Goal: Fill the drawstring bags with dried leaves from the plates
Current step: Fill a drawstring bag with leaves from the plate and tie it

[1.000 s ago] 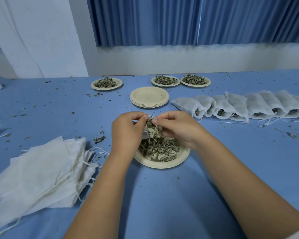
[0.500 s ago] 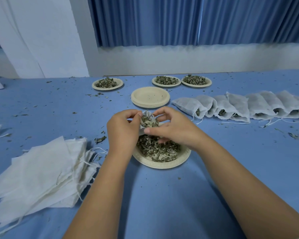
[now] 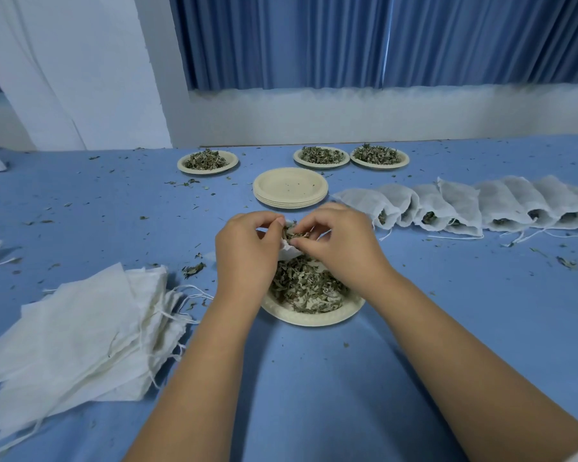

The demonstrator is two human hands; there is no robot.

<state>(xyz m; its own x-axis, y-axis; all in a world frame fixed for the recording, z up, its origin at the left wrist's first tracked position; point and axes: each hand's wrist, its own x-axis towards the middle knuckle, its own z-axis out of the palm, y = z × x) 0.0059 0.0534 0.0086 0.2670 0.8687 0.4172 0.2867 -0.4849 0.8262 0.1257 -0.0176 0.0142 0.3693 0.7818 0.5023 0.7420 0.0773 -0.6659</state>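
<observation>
From the head camera we see both hands meeting just above the far edge of the near plate (image 3: 311,320), which sits on the blue table (image 3: 314,378) and holds a loose heap of dried leaves (image 3: 306,288). The left hand (image 3: 247,248) has its fingers curled round a small white drawstring bag (image 3: 289,252) and grips it with the mouth turned up. We take it the bag is held over the plate so that whatever spills drops back into the heap. The right hand (image 3: 337,245) has its thumb and fingertips closed on a tuft of leaves (image 3: 294,230) right at that mouth, apparently stuffing it in. How full the bag is we cannot tell, since the hands hide most of it.

To the left lies a fanned pile of flat empty bags (image 3: 80,328), within easy reach of the left hand. To the right, a row of filled bags (image 3: 464,205) lies overlapped with the mouths toward us, leaves showing inside. Beyond the hands stands a stack of empty plates (image 3: 290,191). Farther back are three more plates, one on the left (image 3: 207,171) and two side by side (image 3: 321,165) (image 3: 379,166), each heaped with leaves. By our reckoning a good deal remains to be bagged.
</observation>
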